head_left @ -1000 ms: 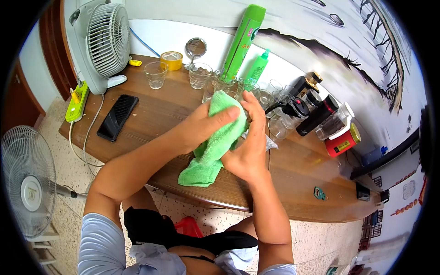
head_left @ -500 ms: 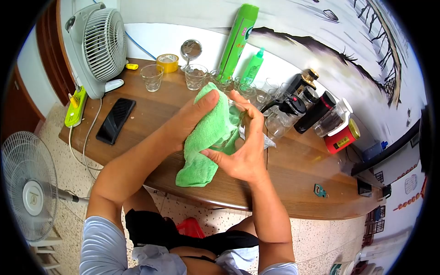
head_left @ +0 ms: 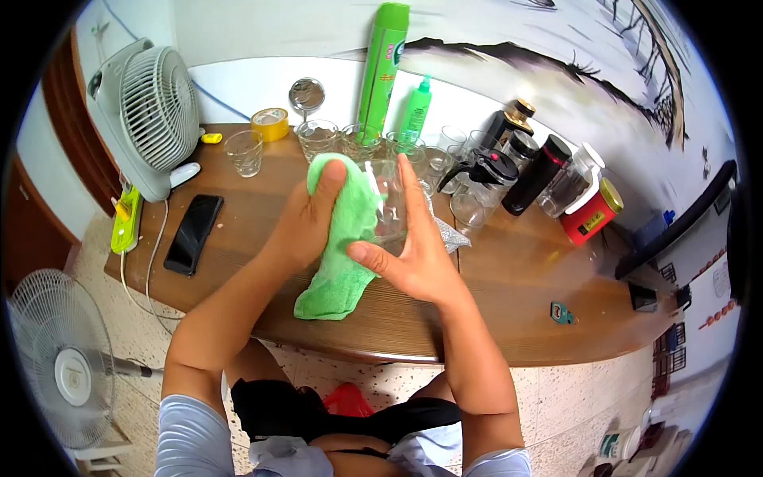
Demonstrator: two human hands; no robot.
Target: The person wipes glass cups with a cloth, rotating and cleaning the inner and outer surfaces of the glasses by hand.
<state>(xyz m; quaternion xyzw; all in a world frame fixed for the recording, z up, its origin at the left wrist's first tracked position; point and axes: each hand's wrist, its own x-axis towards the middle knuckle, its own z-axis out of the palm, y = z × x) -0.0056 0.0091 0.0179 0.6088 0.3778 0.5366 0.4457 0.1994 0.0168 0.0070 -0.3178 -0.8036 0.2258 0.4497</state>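
L grip w/ green cloth, R grip w/ clr glass.

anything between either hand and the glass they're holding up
Yes, on the left: the green cloth lies between the left hand and the glass. On the other side, nothing visible separates the right hand's fingers from the glass.

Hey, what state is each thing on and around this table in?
Left hand: gripping green cloth
Right hand: holding clear glass
Green cloth: bunched, against the glass
Clear glass: raised above the table
Phone: lying flat
Tall green can: upright
Tape roll: lying flat
Desk fan: standing; running, cannot tell
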